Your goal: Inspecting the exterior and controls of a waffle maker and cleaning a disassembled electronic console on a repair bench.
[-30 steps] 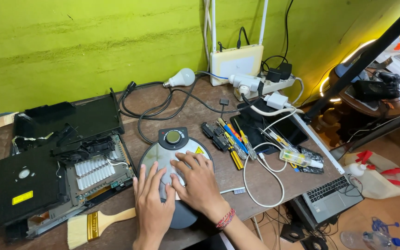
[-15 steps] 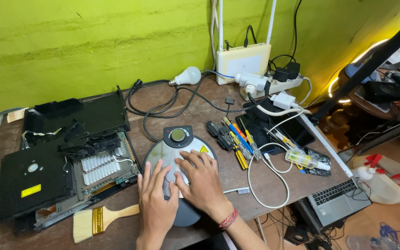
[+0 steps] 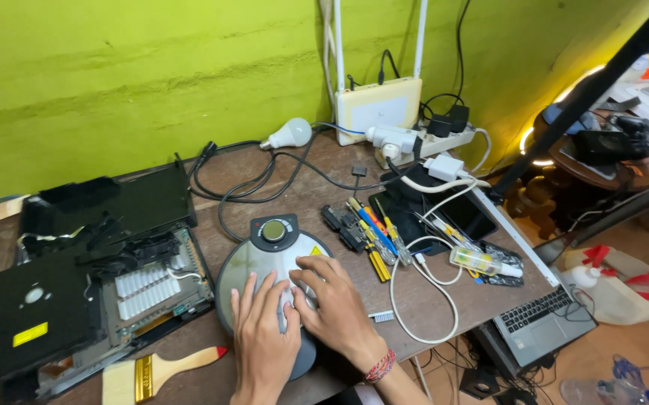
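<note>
Brown table (image 3: 279,187), two hands, one round device (image 3: 264,259)

small home electronics repair workshop: brown bench (image 3: 444,300) against a bright green wall (image 3: 114,75), crowded with an opened device's circuit board (image 3: 152,289), screwdrivers (image 3: 373,232), tangled cables (image 3: 257,180), a power strip (image 3: 429,142) and a paintbrush (image 3: 159,371).

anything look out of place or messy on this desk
Yes. The black device at the left lies opened up, its circuit board and heat sink bare. Screwdrivers lie loose in a heap, and a white cable loops over the table edge. Nothing is spilled.
</note>
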